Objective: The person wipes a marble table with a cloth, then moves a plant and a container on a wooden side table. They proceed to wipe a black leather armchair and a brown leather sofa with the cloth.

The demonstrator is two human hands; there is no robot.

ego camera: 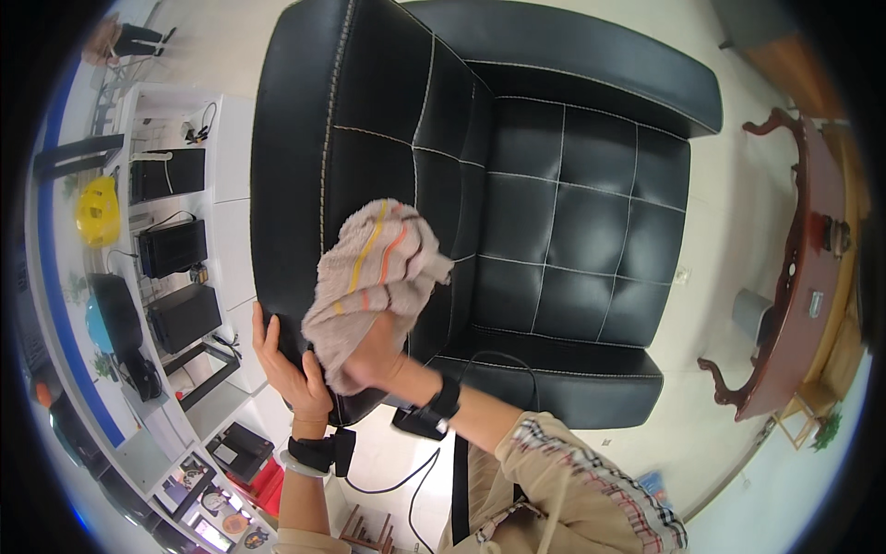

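Observation:
A black leather armchair (pixel 581 208) with pale stitching stands before me. My right hand (pixel 377 353) holds a fluffy beige towel (pixel 381 270) with yellow and orange stripes, pressed to the inner face of the backrest; the towel hides part of the fingers. My left hand (pixel 294 374) rests on the outer edge of the backrest near its lower corner, fingers spread, holding nothing. Both wrists wear black straps with small devices, and a black cable hangs from them.
White shelving (pixel 235 228) at the left bears black boxes, a yellow helmet (pixel 98 211) and cables. A reddish wooden table (pixel 796 291) with curved legs stands at the right. A person (pixel 128 40) is far off at the upper left. A small wooden stool (pixel 367 530) stands below.

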